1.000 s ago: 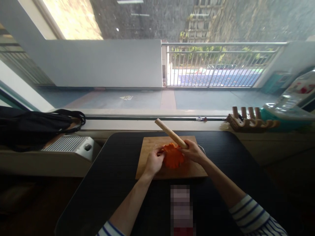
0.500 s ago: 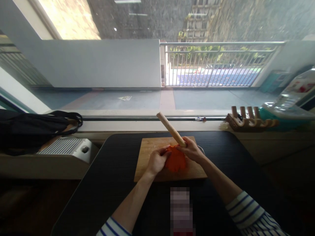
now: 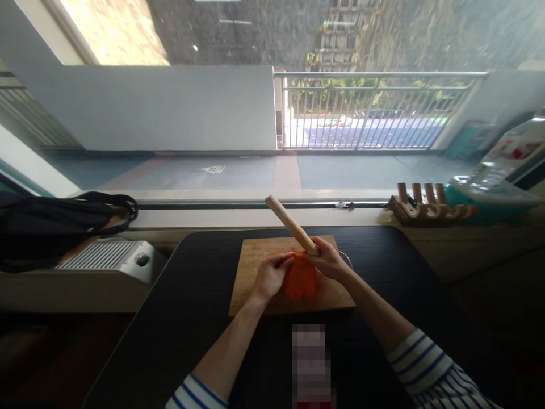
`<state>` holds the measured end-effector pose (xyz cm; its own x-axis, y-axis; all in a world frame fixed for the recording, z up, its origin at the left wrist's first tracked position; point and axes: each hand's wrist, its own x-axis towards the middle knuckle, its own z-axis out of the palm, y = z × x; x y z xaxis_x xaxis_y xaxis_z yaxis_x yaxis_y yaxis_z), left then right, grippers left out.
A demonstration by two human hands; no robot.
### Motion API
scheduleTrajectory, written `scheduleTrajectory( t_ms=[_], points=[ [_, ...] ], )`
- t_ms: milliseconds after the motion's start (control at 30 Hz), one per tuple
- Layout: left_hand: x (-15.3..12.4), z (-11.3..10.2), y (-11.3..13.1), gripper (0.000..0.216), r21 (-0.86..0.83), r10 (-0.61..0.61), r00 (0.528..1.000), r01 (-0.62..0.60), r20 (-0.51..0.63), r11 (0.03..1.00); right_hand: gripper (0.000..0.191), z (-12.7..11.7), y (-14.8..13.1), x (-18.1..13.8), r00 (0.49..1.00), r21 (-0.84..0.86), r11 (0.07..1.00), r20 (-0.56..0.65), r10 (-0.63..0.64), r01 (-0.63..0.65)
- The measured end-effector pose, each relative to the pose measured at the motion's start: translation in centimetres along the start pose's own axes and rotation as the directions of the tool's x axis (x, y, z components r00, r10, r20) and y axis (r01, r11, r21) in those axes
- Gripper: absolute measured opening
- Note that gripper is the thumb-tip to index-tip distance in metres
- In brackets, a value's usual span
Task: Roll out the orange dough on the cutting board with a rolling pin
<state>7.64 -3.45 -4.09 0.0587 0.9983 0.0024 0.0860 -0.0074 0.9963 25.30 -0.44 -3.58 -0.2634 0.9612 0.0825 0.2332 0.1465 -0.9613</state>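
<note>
A flat orange sheet of dough (image 3: 300, 278) hangs over a wooden cutting board (image 3: 247, 284), lifted by its far edge. My left hand (image 3: 271, 276) pinches the upper left of that sheet between thumb and fingers. Wrapped round the lower end of a wooden rolling pin (image 3: 289, 222), my right hand (image 3: 327, 260) also touches the sheet's upper right edge. The pin slants up and to the left, clear of the board. How far the sheet's lower edge is from the board I cannot tell.
The board lies on a black table (image 3: 200, 278). A thin metal rim (image 3: 347, 259) shows behind my right wrist. On the sill are a wooden rack (image 3: 415, 210) and a teal container (image 3: 477, 207). A black bag (image 3: 55, 221) and a white slatted unit (image 3: 106, 255) are at the left.
The whole view has shifted slightly, so everything appears a little further left. Both hands keep their holds on the dough and rolling pin, with hardly any movement over the board.
</note>
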Motion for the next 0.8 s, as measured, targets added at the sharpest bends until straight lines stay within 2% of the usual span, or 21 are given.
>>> scheduleTrajectory(
  t_ms=[200,333,400,533,800],
  points=[
    [0.2,-0.1,0.5,0.02,0.088,-0.015,1.0,0.015,0.005,0.996,0.03,-0.2,0.2,-0.3,1.0,-0.06,0.998,-0.004,-0.018,0.018],
    [0.4,-0.1,1.2,0.02,0.138,0.007,1.0,-0.01,0.028,0.99,0.033,-0.4,0.4,-0.5,0.999,-0.008,0.999,-0.012,-0.046,0.046],
    [0.3,-0.1,1.3,0.024,0.12,0.006,0.999,-0.01,0.033,0.993,0.033,-0.6,0.4,-0.6,0.998,-0.001,0.998,0.002,-0.07,0.07],
    [0.1,0.0,1.0,0.031,0.067,-0.026,0.999,0.025,0.02,0.997,0.033,-0.7,0.5,-0.8,0.993,-0.091,0.989,-0.013,-0.116,0.114],
    [-0.2,0.7,0.7,0.027,0.027,-0.051,0.999,0.051,-0.003,0.998,0.03,-0.6,0.4,-1.1,0.996,-0.224,0.971,-0.022,-0.088,0.081]
  ],
)
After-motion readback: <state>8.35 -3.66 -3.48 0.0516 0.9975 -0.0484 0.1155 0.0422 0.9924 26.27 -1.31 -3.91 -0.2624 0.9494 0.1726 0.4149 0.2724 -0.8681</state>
